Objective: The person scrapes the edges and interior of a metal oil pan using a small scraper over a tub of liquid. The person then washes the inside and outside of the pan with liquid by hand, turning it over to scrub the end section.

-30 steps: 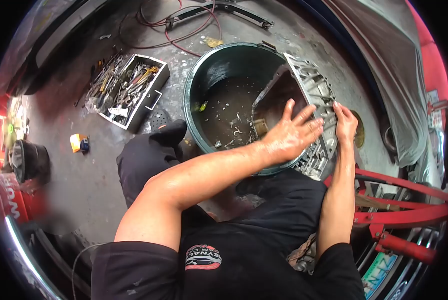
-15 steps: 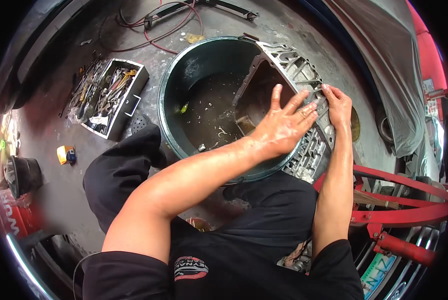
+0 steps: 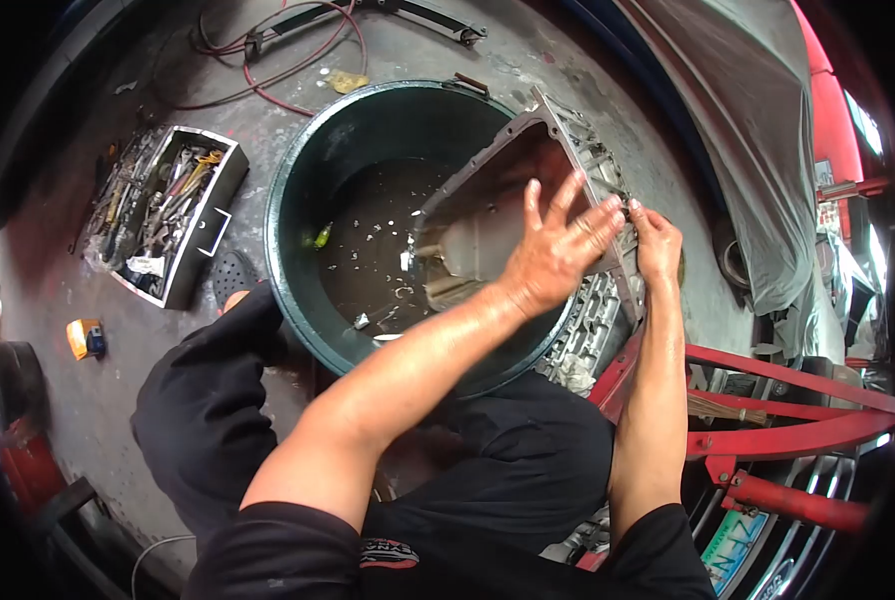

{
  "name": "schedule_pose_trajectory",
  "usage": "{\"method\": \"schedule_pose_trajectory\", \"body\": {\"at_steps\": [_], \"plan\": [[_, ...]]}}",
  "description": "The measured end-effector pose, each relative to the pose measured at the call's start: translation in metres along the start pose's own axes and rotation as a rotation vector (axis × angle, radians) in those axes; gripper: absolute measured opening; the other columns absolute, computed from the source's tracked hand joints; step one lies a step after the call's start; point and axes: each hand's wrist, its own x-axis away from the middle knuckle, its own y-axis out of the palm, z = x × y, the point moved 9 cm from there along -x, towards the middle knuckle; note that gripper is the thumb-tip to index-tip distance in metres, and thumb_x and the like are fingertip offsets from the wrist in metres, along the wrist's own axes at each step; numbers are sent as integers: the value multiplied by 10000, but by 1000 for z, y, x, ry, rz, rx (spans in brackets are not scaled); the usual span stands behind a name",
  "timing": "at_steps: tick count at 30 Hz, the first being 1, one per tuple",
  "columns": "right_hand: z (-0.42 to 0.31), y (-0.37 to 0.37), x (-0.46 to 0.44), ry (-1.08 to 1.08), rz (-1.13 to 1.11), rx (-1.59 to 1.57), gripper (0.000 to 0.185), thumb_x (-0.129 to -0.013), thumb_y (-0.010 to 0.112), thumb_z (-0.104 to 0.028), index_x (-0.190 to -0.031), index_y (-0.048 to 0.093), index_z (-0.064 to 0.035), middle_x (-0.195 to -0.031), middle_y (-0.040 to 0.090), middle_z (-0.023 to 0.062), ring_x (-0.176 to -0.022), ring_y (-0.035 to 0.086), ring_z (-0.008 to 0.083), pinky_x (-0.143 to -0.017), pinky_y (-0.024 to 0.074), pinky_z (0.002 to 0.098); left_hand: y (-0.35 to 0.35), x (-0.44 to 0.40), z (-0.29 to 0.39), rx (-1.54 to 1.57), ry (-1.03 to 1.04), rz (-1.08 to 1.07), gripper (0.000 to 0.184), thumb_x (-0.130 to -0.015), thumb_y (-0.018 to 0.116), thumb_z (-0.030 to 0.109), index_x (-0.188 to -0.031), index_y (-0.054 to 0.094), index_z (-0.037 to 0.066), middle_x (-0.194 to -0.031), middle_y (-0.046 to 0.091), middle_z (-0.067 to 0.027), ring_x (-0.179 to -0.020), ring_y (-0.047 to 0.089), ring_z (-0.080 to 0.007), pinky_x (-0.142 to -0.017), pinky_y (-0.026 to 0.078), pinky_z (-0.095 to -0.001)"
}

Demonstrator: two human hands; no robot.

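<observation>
A hollow metal pan (image 3: 488, 225) is tilted over the right side of a round dark green basin (image 3: 293, 300), its low end down by the murky liquid. My left hand (image 3: 558, 250) is over the pan's inside, fingers spread, fingertips near its right rim. Pinched at that same rim is my right hand (image 3: 658, 245), thumb and fingers together. Dark liquid (image 3: 368, 250) with floating bits and a small yellow-green piece lies in the basin. Behind the pan a ribbed metal casting (image 3: 588, 335) shows at the basin's right edge, partly hidden.
An open drawer of tools (image 3: 208, 200) lies on the floor at left, near a yellow and blue box (image 3: 86, 338). A red hose (image 3: 268, 90) curls at the top. Red metal arms (image 3: 788, 435) stand at right, beside a draped grey cover (image 3: 738, 130).
The metal pan has tipped further toward the basin, showing more of its inside. Both hands stay by its rim. The view has shifted, so the surroundings sit further left.
</observation>
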Motion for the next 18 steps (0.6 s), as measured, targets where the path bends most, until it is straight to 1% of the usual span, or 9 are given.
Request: {"method": "schedule_pose_trajectory", "body": {"at_steps": [3, 5, 7, 9, 11, 12, 14, 17, 18], "plan": [[1, 3, -3, 13, -28, 28, 456, -900, 739, -405, -1059, 751, 23, -912, 742, 84, -845, 639, 116, -816, 498, 269, -2, -32, -63, -50, -140, 22, 527, -896, 500, 92, -1419, 538, 152, -1533, 457, -31, -1496, 194, -419, -1078, 128, -781], [4, 5, -8, 32, -37, 17, 465, -899, 738, -412, -1060, 750, 24, -911, 742, 84, -844, 637, 114, -817, 497, 267, 0, -37, -64, -12, -140, 17, 540, -896, 513, 113, -1433, 521, 164, -1540, 448, -33, -1486, 213, -429, -1076, 132, -783], [2, 8, -15, 45, -47, 0, 473, -898, 737, -419, -1062, 749, 25, -911, 742, 84, -842, 636, 113, -817, 496, 264, 7, -12, -21, 76, 53, -65, 578, -872, 497, 21, -1428, 530, 178, -1553, 434, -37, -1462, 272, -412, -1072, 197, -729], [0, 6, -15, 18, -42, 42, 485, -897, 736, -427, -1068, 746, 27, -908, 741, 81, -835, 634, 111, -808, 496, 266, 14, -7, -25, 120, 44, -135, 599, -867, 492, 3, -1437, 520, 182, -1565, 417, -44, -1455, 282, -423, -1074, 211, -713], [3, 10, -17, 31, -66, 7, 495, -898, 733, -431, -1067, 742, 34, -902, 741, 78, -836, 634, 113, -807, 496, 269, 7, -30, -83, -49, -219, 45, 614, -857, 504, -2, -1446, 508, 172, -1566, 412, -53, -1449, 285, -430, -1082, 224, -702], [0, 6, -15, 23, -39, 39, 497, -898, 732, -432, -1067, 741, 35, -908, 741, 81, -844, 636, 120, -819, 495, 273, 6, -40, -107, -70, -334, 12, 636, -852, 510, 5, -1467, 474, 161, -1559, 419, -60, -1436, 294, -442, -1085, 237, -695], [3, 2, -16, -16, 6, 99, 498, -904, 722, -440, -1059, 743, 33, -927, 740, 89, -880, 645, 143, -858, 487, 286, 8, -43, -143, -128, -383, 3, 644, -848, 506, 6, -1475, 445, 141, -1539, 440, -72, -1419, 315, -433, -1086, 270, -663], [-11, 10, -11, -52, -95, 9, 706, -907, 678, -531, -1329, 593, 28, -1259, 657, 171, -1168, 604, 216, -1006, 445, 336, -12, 16, -188, -149, -447, -69, 615, -826, 522, 43, -1437, 462, 79, -1492, 484, -92, -1392, 361, -418, -1080, 319, -609], [-32, 26, 2, -33, -234, -105, 775, -897, 666, -566, -1406, 515, -2, -1370, 561, 201, -1266, 534, 244, -1054, 407, 353, -17, 52, -207, -232, -487, -123, 641, -800, 549, 53, -1433, 454, 83, -1452, 518, -105, -1335, 432, -402, -1030, 378, -545]]}}
